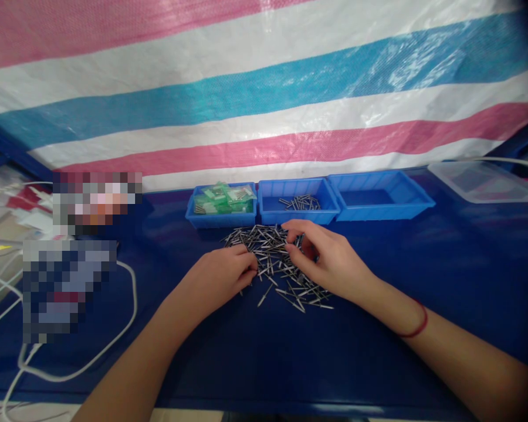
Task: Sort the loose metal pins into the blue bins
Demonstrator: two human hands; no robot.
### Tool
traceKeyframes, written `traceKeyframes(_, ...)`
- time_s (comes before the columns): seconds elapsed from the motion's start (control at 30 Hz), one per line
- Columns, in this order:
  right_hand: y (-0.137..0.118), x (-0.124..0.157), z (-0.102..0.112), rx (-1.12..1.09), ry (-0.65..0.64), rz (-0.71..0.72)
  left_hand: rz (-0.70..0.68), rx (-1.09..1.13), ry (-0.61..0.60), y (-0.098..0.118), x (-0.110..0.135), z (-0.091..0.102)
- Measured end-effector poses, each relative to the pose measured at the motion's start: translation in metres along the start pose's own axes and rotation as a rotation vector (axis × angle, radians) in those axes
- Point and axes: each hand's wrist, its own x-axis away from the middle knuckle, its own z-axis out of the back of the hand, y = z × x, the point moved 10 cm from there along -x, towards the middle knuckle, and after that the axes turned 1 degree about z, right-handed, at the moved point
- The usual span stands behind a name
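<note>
A loose pile of blind rivets (268, 265), thin silvery pins with short thicker bodies, lies on the blue tabletop in front of three bins. At the pile's left edge is my left hand (229, 269), its fingers curled together and pointing down; whatever is in them is hidden. My right hand (319, 255) hovers over the pile's right side, its thumb and index finger apart and nothing visible between them. Behind the pile, the middle blue bin (270, 202) contains a small heap of rivets (303, 203).
The left blue bin (222, 220) contains green-tinted plastic packets (224, 198). Beside the middle bin stands the right blue bin (382, 196). A clear plastic lid (484, 181) lies at far right. White cables (134, 293) loop across the left side. A striped sheet (246, 105) hangs behind.
</note>
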Motion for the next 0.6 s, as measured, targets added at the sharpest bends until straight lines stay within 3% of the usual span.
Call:
traceKeyframes(0.2, -0.002, 0.0, 0.0, 0.002, -0.004, 0.018, 0.026, 0.03, 0.03, -0.012, 0.004, 0.007)
traceKeyframes(0.6, -0.004, 0.0, -0.002, 0.036, -0.011, 0.038, 0.02, -0.005, 0.037, -0.01, 0.0, 0.004)
